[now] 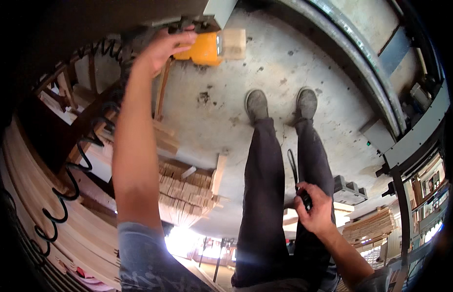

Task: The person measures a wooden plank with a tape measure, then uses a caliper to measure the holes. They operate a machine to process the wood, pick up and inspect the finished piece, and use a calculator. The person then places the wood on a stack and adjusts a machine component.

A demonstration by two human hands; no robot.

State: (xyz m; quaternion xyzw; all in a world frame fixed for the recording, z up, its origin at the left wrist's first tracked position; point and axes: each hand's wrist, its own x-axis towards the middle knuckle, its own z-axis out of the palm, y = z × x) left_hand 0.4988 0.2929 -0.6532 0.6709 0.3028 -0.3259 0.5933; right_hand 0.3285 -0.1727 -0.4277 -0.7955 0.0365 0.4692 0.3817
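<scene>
At the top left, my left hand (170, 46) has its fingers curled on a yellow object (202, 48) with a pale, translucent end (232, 44), just below dark metal fittings (199, 23); what the fingertips grip there is partly hidden. My right hand (314, 207) is closed round a small black device (304, 198) with a thin looped strap (292, 163), in front of my right leg. My feet stand apart on the stained concrete floor (275, 68).
Coiled black hoses (80, 160) hang at left beside long boards (36, 185). Stacks of cut wood (180, 187) stand behind my left arm, more wood (368, 226) at lower right. A curved metal rail (363, 58) and dark machine frame (402, 151) run along the right.
</scene>
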